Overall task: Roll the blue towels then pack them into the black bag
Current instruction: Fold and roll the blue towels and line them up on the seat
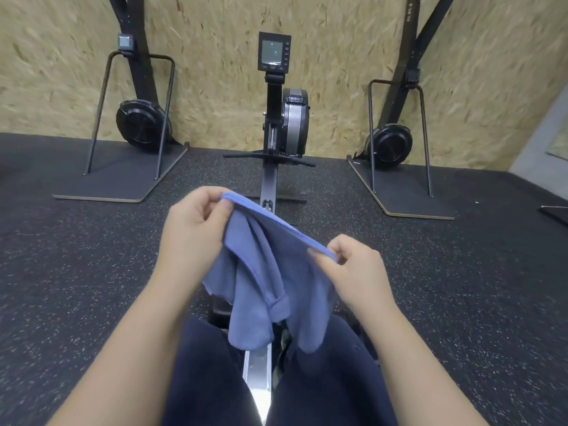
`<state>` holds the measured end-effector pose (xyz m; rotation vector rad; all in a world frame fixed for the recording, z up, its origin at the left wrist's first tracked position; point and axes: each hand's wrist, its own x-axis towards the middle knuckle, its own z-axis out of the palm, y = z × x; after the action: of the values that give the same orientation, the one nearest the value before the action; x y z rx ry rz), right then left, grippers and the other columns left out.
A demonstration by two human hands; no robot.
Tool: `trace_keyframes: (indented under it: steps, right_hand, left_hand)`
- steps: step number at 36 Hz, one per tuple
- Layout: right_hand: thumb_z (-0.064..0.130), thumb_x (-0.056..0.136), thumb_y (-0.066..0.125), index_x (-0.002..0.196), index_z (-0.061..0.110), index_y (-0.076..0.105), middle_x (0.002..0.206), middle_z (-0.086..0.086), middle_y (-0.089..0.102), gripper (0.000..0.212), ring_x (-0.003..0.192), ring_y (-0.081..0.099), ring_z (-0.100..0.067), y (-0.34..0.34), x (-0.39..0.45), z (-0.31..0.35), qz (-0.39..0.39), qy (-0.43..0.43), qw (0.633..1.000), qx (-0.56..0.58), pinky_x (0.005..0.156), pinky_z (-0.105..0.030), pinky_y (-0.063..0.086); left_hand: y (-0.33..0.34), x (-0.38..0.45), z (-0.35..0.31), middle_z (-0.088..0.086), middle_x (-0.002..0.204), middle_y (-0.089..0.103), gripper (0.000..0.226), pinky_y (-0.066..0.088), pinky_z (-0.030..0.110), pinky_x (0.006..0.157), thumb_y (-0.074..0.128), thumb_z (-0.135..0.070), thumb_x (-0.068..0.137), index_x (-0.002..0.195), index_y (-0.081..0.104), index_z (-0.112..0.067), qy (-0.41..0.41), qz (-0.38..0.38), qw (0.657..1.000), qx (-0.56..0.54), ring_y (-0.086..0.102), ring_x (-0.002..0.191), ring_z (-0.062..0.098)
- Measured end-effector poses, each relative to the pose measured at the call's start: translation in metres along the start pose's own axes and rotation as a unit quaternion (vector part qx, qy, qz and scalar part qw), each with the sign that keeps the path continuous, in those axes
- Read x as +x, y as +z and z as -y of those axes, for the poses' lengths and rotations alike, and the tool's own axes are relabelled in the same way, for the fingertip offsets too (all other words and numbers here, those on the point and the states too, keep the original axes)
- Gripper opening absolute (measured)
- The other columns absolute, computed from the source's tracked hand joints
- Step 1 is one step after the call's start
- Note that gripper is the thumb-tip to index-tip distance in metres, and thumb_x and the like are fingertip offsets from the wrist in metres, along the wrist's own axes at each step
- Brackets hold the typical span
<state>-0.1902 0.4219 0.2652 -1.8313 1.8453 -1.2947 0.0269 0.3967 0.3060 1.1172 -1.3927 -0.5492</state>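
Dark navy trousered legs fill the near edge, straddling a silver rowing-machine rail; above them hangs 1 soft blue cloth towel, unrolled; the left hand pinches its far-left hem corner, the right hand pinches the hem to the right; 2 black ski machines flank the far chipboard wall.

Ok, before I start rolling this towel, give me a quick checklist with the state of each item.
1. Left hand pinches the towel hem: ok.
2. Right hand pinches the same hem: ok.
3. Hem stretched between both grips: ok.
4. Towel flat, no bunching: not ok, it hangs in folds.
5. Flat surface for rolling: cannot tell, only the lap and rower rail lie below.
6. Black bag within reach: cannot tell, not in view.
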Motion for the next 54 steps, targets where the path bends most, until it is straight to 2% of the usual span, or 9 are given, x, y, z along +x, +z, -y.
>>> trace_keyframes:
  steps: [12, 19, 22, 24, 29, 37, 42, 47, 54]
  right_hand:
    - [0.03, 0.082, 0.069, 0.057, 0.016, 0.029, 0.051, 0.007, 0.03, 0.049, 0.052, 0.025, -0.008, -0.004, -0.002, 0.015, -0.016, 0.026, 0.997, 0.071, 0.047, -0.023, 0.023]
    - [0.024, 0.085, 0.068, 0.059, 0.016, 0.032, 0.049, 0.011, 0.029, 0.045, 0.05, 0.027, -0.006, 0.004, 0.0, 0.039, 0.012, 0.013, 0.993, 0.119, 0.047, -0.02, 0.026]
    - [0.021, 0.086, 0.068, 0.07, 0.005, 0.052, 0.059, 0.011, 0.047, 0.028, 0.055, 0.038, -0.001, 0.006, 0.001, 0.047, 0.037, 0.018, 0.986, 0.159, 0.05, -0.015, 0.031]
    - [0.013, 0.087, 0.066, 0.078, 0.012, 0.062, 0.069, 0.008, 0.062, 0.01, 0.061, 0.051, 0.0, 0.007, 0.002, 0.051, 0.051, 0.029, 0.979, 0.195, 0.056, -0.013, 0.039]
    - [-0.005, 0.086, 0.055, 0.099, 0.017, 0.07, 0.085, 0.024, 0.061, 0.029, 0.074, 0.057, 0.011, 0.003, -0.003, 0.06, 0.093, 0.008, 0.978, 0.186, 0.072, -0.001, 0.039]
    - [-0.005, 0.085, 0.055, 0.095, 0.027, 0.071, 0.098, 0.009, 0.062, 0.038, 0.077, 0.053, 0.01, -0.004, -0.013, 0.069, 0.127, -0.047, 0.976, 0.172, 0.07, -0.005, 0.037]
    - [0.001, 0.083, 0.062, 0.091, 0.031, 0.068, 0.09, 0.01, 0.07, 0.031, 0.073, 0.058, -0.004, -0.003, -0.013, 0.064, 0.104, -0.026, 0.975, 0.194, 0.065, -0.011, 0.043]
    - [0.017, 0.085, 0.066, 0.08, 0.029, 0.065, 0.073, 0.014, 0.066, 0.012, 0.061, 0.054, 0.0, -0.003, -0.014, 0.051, 0.096, -0.005, 0.984, 0.148, 0.058, -0.015, 0.041]
    - [0.025, 0.092, 0.06, 0.074, 0.016, 0.061, 0.05, 0.006, 0.053, 0.02, 0.043, 0.053, -0.009, 0.0, -0.015, 0.049, 0.017, 0.058, 0.98, 0.189, 0.05, -0.022, 0.044]
  left_hand:
    - [-0.016, 0.007, 0.012, -0.011, 0.075, 0.067, 0.02, 0.044, 0.019, 0.065, 0.056, -0.016, 0.095, 0.086, 0.066, -0.03, -0.047, -0.045, 0.998, -0.012, 0.055, 0.063, -0.004]
    - [-0.003, -0.003, 0.01, -0.013, 0.052, 0.054, 0.024, 0.034, 0.014, 0.05, 0.059, -0.013, 0.093, 0.099, 0.064, -0.035, -0.039, 0.076, 0.996, -0.012, 0.043, 0.048, -0.001]
    - [0.006, -0.014, 0.0, -0.009, 0.058, 0.056, 0.031, 0.036, 0.021, 0.055, 0.06, -0.011, 0.092, 0.099, 0.063, -0.041, -0.022, 0.144, 0.989, -0.021, 0.045, 0.054, 0.005]
    - [0.013, -0.022, -0.005, -0.01, 0.057, 0.053, 0.034, 0.035, 0.021, 0.054, 0.06, -0.01, 0.091, 0.104, 0.061, -0.042, -0.013, 0.181, 0.983, -0.021, 0.043, 0.052, 0.005]
    - [0.027, -0.035, -0.011, -0.006, 0.06, 0.048, 0.044, 0.033, 0.012, 0.053, 0.059, -0.008, 0.092, 0.127, 0.051, -0.034, 0.009, 0.239, 0.971, 0.0, 0.041, 0.049, -0.002]
    - [0.031, -0.037, -0.008, -0.019, 0.053, 0.051, 0.01, 0.033, 0.016, 0.053, 0.061, -0.017, 0.091, 0.095, 0.059, -0.026, -0.001, 0.168, 0.986, 0.018, 0.045, 0.052, -0.002]
    - [0.028, -0.035, -0.006, -0.008, 0.059, 0.057, 0.012, 0.035, 0.021, 0.057, 0.062, -0.017, 0.091, 0.083, 0.06, -0.026, -0.005, 0.119, 0.993, 0.004, 0.046, 0.053, 0.001]
    - [0.019, -0.029, -0.008, -0.01, 0.061, 0.06, 0.013, 0.04, 0.026, 0.06, 0.061, -0.014, 0.091, 0.083, 0.061, -0.024, -0.012, 0.055, 0.997, -0.054, 0.05, 0.056, 0.002]
    - [0.017, -0.027, -0.007, -0.009, 0.056, 0.056, 0.013, 0.038, 0.024, 0.06, 0.059, -0.016, 0.093, 0.091, 0.057, -0.029, -0.018, 0.023, 0.997, -0.073, 0.046, 0.054, 0.003]
